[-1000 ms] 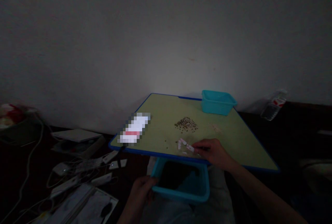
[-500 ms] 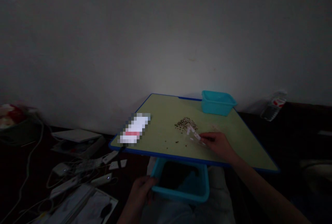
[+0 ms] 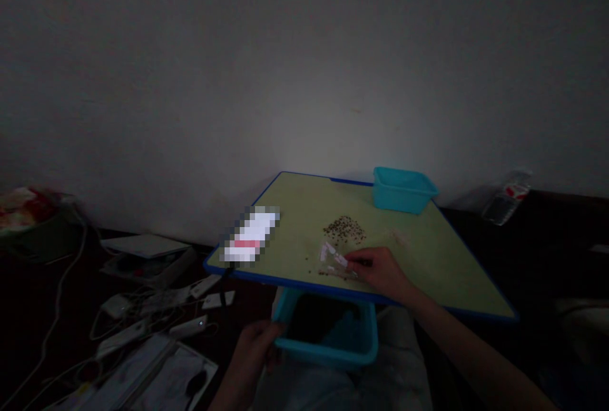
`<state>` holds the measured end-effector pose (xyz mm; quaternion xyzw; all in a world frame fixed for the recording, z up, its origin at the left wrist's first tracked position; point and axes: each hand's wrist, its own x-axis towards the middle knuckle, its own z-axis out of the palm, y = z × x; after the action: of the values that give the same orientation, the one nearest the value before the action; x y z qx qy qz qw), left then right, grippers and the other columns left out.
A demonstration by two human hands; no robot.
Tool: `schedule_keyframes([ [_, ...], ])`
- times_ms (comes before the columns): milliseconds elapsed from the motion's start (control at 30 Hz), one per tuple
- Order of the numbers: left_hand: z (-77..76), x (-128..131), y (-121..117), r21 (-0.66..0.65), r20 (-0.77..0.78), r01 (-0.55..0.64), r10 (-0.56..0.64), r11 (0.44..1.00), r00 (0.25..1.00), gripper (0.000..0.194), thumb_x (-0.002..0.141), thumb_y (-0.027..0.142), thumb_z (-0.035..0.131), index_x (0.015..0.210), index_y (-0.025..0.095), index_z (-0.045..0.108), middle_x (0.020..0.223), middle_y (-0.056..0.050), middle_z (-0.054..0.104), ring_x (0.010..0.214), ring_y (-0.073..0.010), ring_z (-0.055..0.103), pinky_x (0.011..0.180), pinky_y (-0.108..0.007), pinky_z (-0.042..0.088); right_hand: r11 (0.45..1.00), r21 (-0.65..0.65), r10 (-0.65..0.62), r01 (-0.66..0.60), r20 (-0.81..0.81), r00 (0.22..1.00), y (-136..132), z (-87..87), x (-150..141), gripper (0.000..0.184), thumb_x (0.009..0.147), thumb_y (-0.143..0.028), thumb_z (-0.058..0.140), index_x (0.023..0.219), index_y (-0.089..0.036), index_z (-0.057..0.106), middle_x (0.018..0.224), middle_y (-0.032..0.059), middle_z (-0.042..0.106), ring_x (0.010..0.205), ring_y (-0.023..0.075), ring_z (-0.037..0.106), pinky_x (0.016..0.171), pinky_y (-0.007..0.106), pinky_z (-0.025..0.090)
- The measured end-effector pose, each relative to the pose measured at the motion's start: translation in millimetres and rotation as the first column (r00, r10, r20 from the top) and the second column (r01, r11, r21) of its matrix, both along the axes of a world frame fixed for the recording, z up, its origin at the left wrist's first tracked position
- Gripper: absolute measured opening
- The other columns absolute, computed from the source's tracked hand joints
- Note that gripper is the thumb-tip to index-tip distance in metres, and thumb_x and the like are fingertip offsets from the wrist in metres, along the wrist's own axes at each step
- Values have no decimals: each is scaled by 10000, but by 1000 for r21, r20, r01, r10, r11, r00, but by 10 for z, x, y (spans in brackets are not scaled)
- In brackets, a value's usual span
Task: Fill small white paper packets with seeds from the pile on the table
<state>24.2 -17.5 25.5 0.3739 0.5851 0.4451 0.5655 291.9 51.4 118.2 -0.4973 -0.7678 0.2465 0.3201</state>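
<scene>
My right hand (image 3: 378, 268) pinches a clear plastic piece with pale pinkish-white markings (image 3: 340, 259), low over the near part of the yellow-green tabletop (image 3: 299, 202). I cannot tell whether it is a bag or a stiff sheet. A few dark grains lie along its lower edge. Just behind it is a pile of small dark and pale grains (image 3: 344, 230). My left hand (image 3: 257, 347) grips the left rim of a blue plastic basin (image 3: 328, 355) on my lap, below the table's front edge. Dark loose material (image 3: 314, 317) covers much of its bottom.
Another blue basin (image 3: 402, 198) stands at the table's back right corner. Pale grains (image 3: 397, 236) lie right of the pile. A blurred-out bright phone-like object (image 3: 252, 236) is at the left edge. Power strips and cables (image 3: 157, 303) cover the floor left; a plastic bottle (image 3: 508, 198) leans right.
My right hand moved the plastic piece back to the pile's near side, then drew it toward me and left, with some dark grains along its edge. My left hand stays on the basin.
</scene>
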Motion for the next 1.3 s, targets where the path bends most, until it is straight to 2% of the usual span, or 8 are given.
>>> schedule_keyframes([
  [100, 19, 0, -7, -21, 8, -2, 2, 1000, 1000, 353, 644, 375, 618, 371, 189, 494, 251, 59, 402, 232, -63, 297, 292, -198, 160, 998, -45, 39, -41, -43, 998, -76, -1, 2, 221, 790, -247, 555, 950, -245, 707, 861, -3, 713, 733, 167, 647, 678, 280, 509],
  [233, 40, 6, -17, -14, 35, 1, 0, 1000, 999, 371, 641, 368, 630, 354, 188, 477, 240, 70, 367, 235, -64, 307, 303, -194, 191, 997, -68, 43, -49, -78, 996, -144, -11, 0, 209, 787, -248, 560, 931, -236, 712, 856, 1, 711, 746, 168, 646, 670, 269, 505],
  [533, -34, -3, -1, 26, 21, 28, -28, 999, 999, 420, 660, 369, 607, 318, 198, 433, 231, 66, 352, 232, -71, 329, 319, -203, 215, 994, -97, 30, -40, -102, 994, -167, -21, -11, 213, 788, -284, 564, 934, -235, 711, 856, 8, 712, 755, 181, 651, 672, 285, 515],
  [733, 36, 4, -23, 15, -1, 38, -38, 999, 999, 399, 689, 367, 582, 348, 190, 474, 247, 49, 409, 226, -62, 294, 300, -203, 175, 992, 25, -120, 121, -45, 992, 8, 38, -48, 226, 792, -290, 560, 946, -227, 713, 868, 17, 715, 727, 184, 650, 659, 287, 505],
  [833, 56, -9, -26, -1, 17, 31, -31, 1000, 999, 397, 685, 382, 581, 354, 196, 463, 239, 57, 389, 228, -67, 297, 300, -201, 192, 983, 99, -153, 152, 5, 988, 129, 46, -143, 229, 800, -270, 546, 958, -242, 710, 859, 8, 717, 707, 175, 647, 647, 278, 487],
  [1033, -21, -101, 15, -36, 18, 20, -20, 999, 1000, 379, 659, 402, 608, 375, 214, 440, 225, 78, 353, 212, -76, 279, 297, -211, 175, 994, 98, -47, 42, 50, 998, 191, 6, -316, 230, 785, -209, 545, 929, -259, 717, 833, -13, 718, 675, 154, 636, 624, 251, 460],
  [1167, -73, -149, 36, 1, 4, -10, 10, 1000, 1000, 384, 647, 392, 624, 363, 197, 454, 230, 74, 352, 232, -67, 286, 310, -203, 177, 998, 55, 28, -29, 20, 999, 98, -23, -312, 231, 784, -200, 541, 922, -256, 719, 807, -24, 715, 663, 142, 628, 626, 241, 463],
  [1300, -60, -156, 25, -14, -18, -30, 30, 999, 999, 368, 659, 403, 620, 394, 194, 473, 241, 80, 356, 238, -68, 290, 308, -200, 176, 997, 9, 71, -71, -24, 997, -26, -36, -322, 228, 792, -213, 538, 928, -249, 717, 792, -22, 713, 665, 143, 625, 617, 235, 471],
])
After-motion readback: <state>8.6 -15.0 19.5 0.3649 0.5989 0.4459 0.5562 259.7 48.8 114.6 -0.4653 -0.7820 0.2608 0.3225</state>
